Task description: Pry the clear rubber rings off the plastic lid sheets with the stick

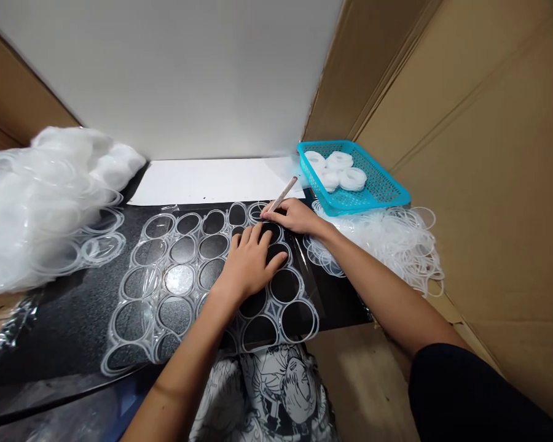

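Note:
A clear plastic sheet of joined rings [198, 276] lies on the black tabletop, its rings set in rows. My left hand [251, 261] rests on the sheet with fingers spread, pressing near its right side. My right hand [295, 215] is closed around a slim, pale, pen-like tool [283, 194]. The tool leans up and to the right. Its lower end is by a ring [256, 209] at the sheet's far right corner; the tip is too small to make out.
A blue basket [382, 190] with several stacks of white rings [340, 161] stands at the back right. Loose thin rings [396, 245] lie in front of it. A big heap of clear ring sheets [50, 202] sits at left. White board [203, 178] lies behind; cardboard walls [488, 153] rise right.

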A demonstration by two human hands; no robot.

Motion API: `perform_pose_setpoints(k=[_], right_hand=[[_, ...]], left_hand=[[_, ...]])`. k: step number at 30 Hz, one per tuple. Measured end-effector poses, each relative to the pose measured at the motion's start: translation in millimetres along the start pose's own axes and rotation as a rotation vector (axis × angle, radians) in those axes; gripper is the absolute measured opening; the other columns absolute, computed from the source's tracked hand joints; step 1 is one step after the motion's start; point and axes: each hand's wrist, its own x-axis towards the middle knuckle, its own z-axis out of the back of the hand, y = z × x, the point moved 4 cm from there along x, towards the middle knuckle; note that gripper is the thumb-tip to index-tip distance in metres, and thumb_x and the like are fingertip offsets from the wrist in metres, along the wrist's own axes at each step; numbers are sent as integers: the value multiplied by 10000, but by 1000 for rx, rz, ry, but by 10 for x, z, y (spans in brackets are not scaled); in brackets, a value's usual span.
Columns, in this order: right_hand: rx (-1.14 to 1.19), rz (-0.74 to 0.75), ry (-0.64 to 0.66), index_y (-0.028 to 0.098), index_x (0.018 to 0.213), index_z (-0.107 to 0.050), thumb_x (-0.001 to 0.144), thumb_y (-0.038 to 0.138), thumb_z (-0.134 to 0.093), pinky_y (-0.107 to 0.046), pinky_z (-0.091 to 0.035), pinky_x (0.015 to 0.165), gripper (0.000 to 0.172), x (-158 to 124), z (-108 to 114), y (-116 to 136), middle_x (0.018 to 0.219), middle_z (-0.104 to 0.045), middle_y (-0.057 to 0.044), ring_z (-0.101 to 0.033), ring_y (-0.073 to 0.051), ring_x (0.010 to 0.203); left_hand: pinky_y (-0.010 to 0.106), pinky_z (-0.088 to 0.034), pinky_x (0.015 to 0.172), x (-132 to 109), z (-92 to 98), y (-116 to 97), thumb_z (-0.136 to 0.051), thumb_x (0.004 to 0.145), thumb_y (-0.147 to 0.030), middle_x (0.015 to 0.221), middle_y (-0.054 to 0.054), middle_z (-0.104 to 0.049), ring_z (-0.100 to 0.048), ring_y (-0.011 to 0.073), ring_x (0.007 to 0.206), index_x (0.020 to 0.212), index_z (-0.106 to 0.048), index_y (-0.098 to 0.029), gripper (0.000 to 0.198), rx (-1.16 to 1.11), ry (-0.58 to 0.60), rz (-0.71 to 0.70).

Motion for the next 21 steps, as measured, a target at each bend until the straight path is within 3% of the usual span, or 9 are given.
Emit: perform_pose_setpoints(k=[4, 7, 10, 15, 21], right_hand=[[-111, 165, -5, 238, 1026, -800, 1006, 391, -604, -407, -543, 1014, 250, -8, -24, 40, 1112, -804, -66, -734, -228, 1061], [-224, 354, 45, 231, 1092, -775, 1059, 359, -520, -385, -526, 1025, 288, -20, -79, 89, 1164, -792, -69, -715, -204, 1099], [-369, 435, 83, 227, 1135, -750, 1100, 333, -428, -366, -505, 1022, 341, -39, -131, 106, 1195, -781, -76, -702, -186, 1095], [-610, 408, 56, 151, 1184, -726, 1103, 278, -386, -378, -492, 1002, 371, 94, -106, 144, 1212, -773, -117, -682, -224, 1072], [-838, 168, -134, 145, 1216, -716, 1044, 132, -366, -449, -448, 1019, 391, 837, 192, 220, 1237, -745, -150, -631, -297, 1143]], left_hand=[[643, -335, 1165, 54, -37, 64, -480, 1026, -559, 1580, 141, -493, -439, 377, 1432, 1338, -567, -219, 470, -88, -39, -1], [642, -317, 1173, 91, -67, 123, -485, 1020, -572, 1588, 152, -482, -420, 375, 1447, 1346, -558, -217, 488, -169, -58, 26], [632, -308, 1178, 103, -81, 160, -495, 1012, -577, 1581, 167, -484, -408, 368, 1454, 1337, -560, -207, 497, -220, -70, 42], [630, -307, 1170, 97, -74, 169, -498, 999, -611, 1541, 165, -505, -421, 370, 1430, 1305, -573, -194, 523, -263, -76, 46], [616, -315, 1153, 78, -66, 154, -515, 999, -601, 1472, 140, -550, -452, 355, 1390, 1286, -581, -200, 497, -251, -81, 19]])
